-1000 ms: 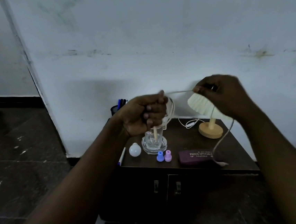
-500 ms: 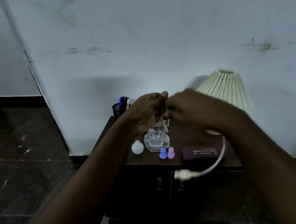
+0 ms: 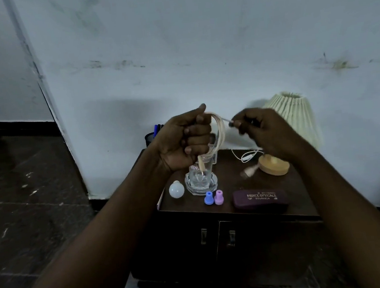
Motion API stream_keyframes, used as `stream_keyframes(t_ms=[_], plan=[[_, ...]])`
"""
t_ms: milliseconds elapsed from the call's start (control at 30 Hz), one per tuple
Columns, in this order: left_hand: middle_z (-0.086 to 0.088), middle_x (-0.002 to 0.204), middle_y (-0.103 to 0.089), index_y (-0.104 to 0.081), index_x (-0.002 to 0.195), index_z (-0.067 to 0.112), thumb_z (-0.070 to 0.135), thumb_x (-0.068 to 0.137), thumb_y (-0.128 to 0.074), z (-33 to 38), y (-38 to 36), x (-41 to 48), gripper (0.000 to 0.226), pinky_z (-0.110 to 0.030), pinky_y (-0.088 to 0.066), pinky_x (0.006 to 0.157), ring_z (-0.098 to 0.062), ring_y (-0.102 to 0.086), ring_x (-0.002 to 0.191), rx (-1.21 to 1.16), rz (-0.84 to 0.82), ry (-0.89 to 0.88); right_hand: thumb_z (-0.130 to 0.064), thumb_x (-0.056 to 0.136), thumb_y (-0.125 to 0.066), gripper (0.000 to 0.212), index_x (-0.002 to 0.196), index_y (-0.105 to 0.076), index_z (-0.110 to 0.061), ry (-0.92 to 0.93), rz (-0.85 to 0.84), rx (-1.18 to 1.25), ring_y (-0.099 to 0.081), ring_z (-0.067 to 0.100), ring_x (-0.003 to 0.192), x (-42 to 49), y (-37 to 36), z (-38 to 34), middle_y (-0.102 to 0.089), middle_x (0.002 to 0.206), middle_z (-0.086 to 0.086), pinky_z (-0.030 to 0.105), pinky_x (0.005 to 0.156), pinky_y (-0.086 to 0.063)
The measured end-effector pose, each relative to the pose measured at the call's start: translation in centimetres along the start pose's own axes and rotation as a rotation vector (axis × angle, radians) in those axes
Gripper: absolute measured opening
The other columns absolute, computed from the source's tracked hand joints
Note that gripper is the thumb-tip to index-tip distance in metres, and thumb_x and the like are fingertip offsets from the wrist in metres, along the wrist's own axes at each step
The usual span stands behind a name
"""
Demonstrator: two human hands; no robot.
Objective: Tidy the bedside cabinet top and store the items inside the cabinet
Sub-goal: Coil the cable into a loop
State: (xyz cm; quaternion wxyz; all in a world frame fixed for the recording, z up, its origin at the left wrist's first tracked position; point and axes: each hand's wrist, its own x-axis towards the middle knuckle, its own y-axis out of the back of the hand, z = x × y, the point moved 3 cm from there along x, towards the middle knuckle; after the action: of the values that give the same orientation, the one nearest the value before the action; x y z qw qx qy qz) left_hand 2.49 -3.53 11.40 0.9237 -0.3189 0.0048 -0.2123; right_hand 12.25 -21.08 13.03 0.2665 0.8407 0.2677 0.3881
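Above the dark wooden bedside cabinet (image 3: 233, 214), my left hand (image 3: 184, 142) is a fist closed around coiled loops of a cream cable (image 3: 220, 131). My right hand (image 3: 264, 132) pinches the free length of the same cable, whose blurred plug end (image 3: 248, 172) dangles below it. On the cabinet top stand a clear glass (image 3: 200, 180), a white bulb (image 3: 176, 189), a blue cap (image 3: 209, 198), a pink cap (image 3: 218, 196) and a purple glasses case (image 3: 260, 199). Both cabinet doors (image 3: 230, 237) are closed.
A pleated cream lamp (image 3: 295, 115) with a round wooden base (image 3: 274, 166) and white cord (image 3: 246, 156) stands at the back right. A black pen holder (image 3: 152, 136) sits at the back left. The white wall is close behind; dark floor lies to the left.
My right hand has moved out to the right of my left fist, drawing another turn of cable. The plug end swung from below the cabinet's front edge up to near the lamp base.
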Motion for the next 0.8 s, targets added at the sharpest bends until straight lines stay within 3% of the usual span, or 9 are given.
stream_keyframes(t_ms=[133,267,400,433,500,600,800], plan=[[0.01,0.049,-0.032,-0.047,0.078,0.018,0.039,0.107,-0.038,0.3,1.3,0.5,0.038,-0.019,-0.026,0.037,-0.005,-0.019,0.038,-0.047,0.185,-0.124,-0.014,0.103,-0.054,0.019,0.097,-0.072,-0.014,-0.101,-0.31,-0.197,-0.055,-0.004,0.05,-0.7,-3.7,0.7,-0.07,0.072,-0.002,0.026,0.061,-0.04],[0.01,0.047,-0.03,-0.044,0.072,0.019,0.037,0.107,-0.038,0.4,2.7,0.6,0.04,-0.021,-0.027,0.035,-0.006,-0.025,0.033,-0.073,0.368,-0.207,-0.008,0.1,-0.047,0.023,0.099,-0.069,-0.01,-0.124,-0.467,-0.278,-0.061,0.001,0.05,-0.9,-5.2,-0.6,-0.072,0.073,0.002,0.019,0.054,-0.049],[0.009,0.044,-0.027,-0.039,0.068,0.021,0.034,0.105,-0.04,0.5,2.7,0.5,0.039,-0.02,-0.023,0.032,-0.006,-0.023,0.031,-0.093,0.394,-0.199,-0.008,0.095,-0.055,0.02,0.094,-0.072,-0.02,-0.11,-0.514,-0.285,-0.071,0.006,0.08,-0.7,-4.1,-0.7,-0.077,0.08,-0.008,0.031,0.079,-0.055],[0.009,0.044,-0.026,-0.038,0.068,0.021,0.034,0.105,-0.04,0.4,2.6,0.5,0.039,-0.02,-0.023,0.031,-0.006,-0.023,0.031,-0.08,0.383,-0.181,-0.009,0.095,-0.059,0.019,0.093,-0.073,-0.022,-0.117,-0.533,-0.26,-0.071,0.006,0.081,-0.6,-3.7,-0.5,-0.078,0.083,-0.008,0.032,0.079,-0.055],[0.01,0.045,-0.027,-0.037,0.068,0.022,0.035,0.104,-0.041,0.2,2.5,0.5,0.038,-0.02,-0.023,0.03,-0.006,-0.021,0.031,-0.044,0.369,-0.143,-0.009,0.097,-0.06,0.02,0.088,-0.071,-0.022,-0.175,-0.616,-0.122,-0.068,0.01,0.072,-1.0,-3.0,-0.6,-0.078,0.084,-0.002,0.031,0.063,-0.054],[0.01,0.046,-0.028,-0.039,0.069,0.021,0.035,0.104,-0.042,-0.3,2.6,0.8,0.038,-0.02,-0.023,0.031,-0.005,-0.019,0.033,-0.011,0.38,-0.114,-0.008,0.099,-0.06,0.01,0.094,-0.068,-0.01,-0.261,-0.737,0.007,-0.059,0.017,0.058,-1.7,-2.3,-1.0,-0.078,0.085,0.009,0.028,0.048,-0.048],[0.009,0.048,-0.03,-0.042,0.07,0.017,0.028,0.1,-0.033,0.2,3.2,0.9,0.032,-0.021,-0.025,0.036,-0.007,-0.024,0.034,-0.161,0.391,-0.244,-0.006,0.096,-0.063,0.016,0.082,-0.067,-0.013,-0.319,-0.735,-0.271,-0.062,0.012,0.049,-1.9,-3.2,-0.9,-0.076,0.077,0.009,0.025,0.046,-0.051]])
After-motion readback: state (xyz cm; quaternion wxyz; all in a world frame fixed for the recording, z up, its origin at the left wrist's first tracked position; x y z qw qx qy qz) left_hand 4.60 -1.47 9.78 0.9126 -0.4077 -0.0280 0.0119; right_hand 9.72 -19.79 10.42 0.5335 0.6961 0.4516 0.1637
